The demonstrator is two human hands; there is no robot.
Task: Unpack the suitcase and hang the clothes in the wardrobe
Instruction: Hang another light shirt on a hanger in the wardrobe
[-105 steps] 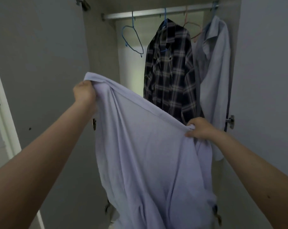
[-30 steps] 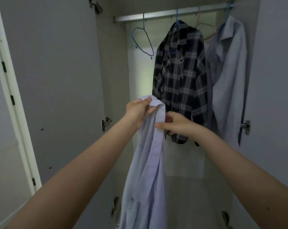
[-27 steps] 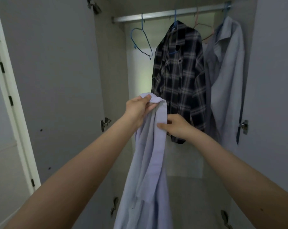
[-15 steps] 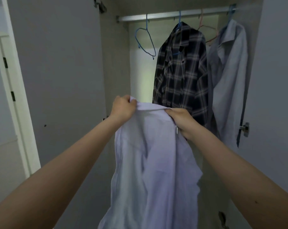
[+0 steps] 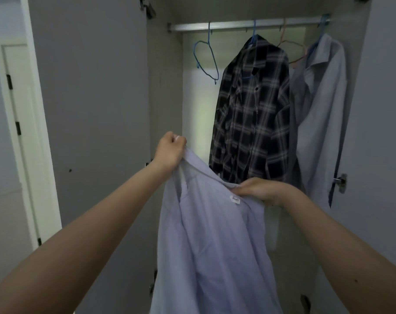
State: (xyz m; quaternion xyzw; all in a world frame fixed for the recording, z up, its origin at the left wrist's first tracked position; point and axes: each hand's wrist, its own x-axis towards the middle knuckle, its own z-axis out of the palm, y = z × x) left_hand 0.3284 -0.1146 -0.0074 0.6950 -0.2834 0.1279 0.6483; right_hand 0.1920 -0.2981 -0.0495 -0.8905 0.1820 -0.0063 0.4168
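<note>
1. A pale lilac shirt [image 5: 215, 241] is held up in front of the open wardrobe [image 5: 165, 87], below the level of the hanging rail [image 5: 244, 25].
2. The left hand [image 5: 169, 150] is closed into a fist around the shirt's upper edge; this corner is raised higher than the other and lies below and left of the rail's left end.
3. The right hand [image 5: 258, 189] is clamped on the shirt's collar area, lower than the left hand and well below the rail; a small white label [image 5: 235, 199] is seen just beside its fingertips.
4. The rest of the shirt is left hanging loosely between the two forearms, down past the bottom edge of the view.
5. An empty blue hanger [image 5: 206, 58] is hung on the rail near its left end.
6. A dark plaid shirt [image 5: 251, 114] is hung on a blue hanger at the middle of the rail, just beside the empty one.
7. A pink hanger [image 5: 292, 47] is seen on the rail to the right of the plaid shirt, partly hidden behind the garments.
8. A light grey-blue shirt [image 5: 321, 114] is hung at the rail's right end, touching the plaid shirt.
9. Grey wardrobe doors [image 5: 90, 109] are opened on either side of the rail; a white room door [image 5: 18, 132] is seen far left of it.
</note>
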